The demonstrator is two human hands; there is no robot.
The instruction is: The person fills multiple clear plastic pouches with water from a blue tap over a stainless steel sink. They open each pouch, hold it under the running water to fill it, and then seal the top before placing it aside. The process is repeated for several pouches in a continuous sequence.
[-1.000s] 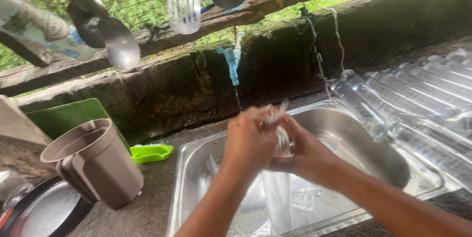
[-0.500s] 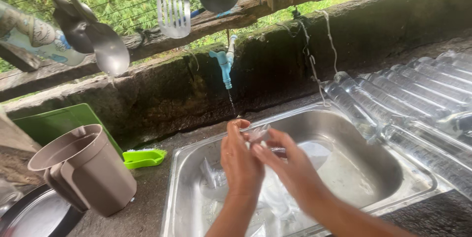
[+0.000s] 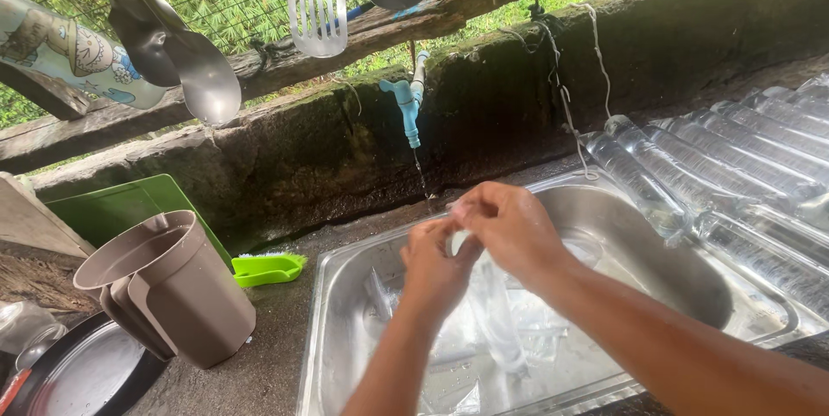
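Note:
My left hand (image 3: 436, 265) and my right hand (image 3: 509, 226) meet over the steel sink (image 3: 345, 295), fingers pinched together on a clear plastic bag (image 3: 496, 312). The bag hangs down limp from my fingers into the basin. More wet clear plastic lies on the sink's bottom. A blue tap (image 3: 404, 105) on the mossy wall behind lets a thin stream of water fall just beyond my hands.
A brown plastic jug (image 3: 164, 295) stands left of the sink, with a green brush (image 3: 268, 269) and a green board (image 3: 112, 209) behind it. Clear bottles (image 3: 734, 174) lie in a row at the right. Ladles (image 3: 199, 71) and a slotted spatula (image 3: 315, 10) hang overhead.
My hands have come up and closer together, nearer the tap's stream, and the clear plastic now hangs beneath them. The view has shifted slightly to the right.

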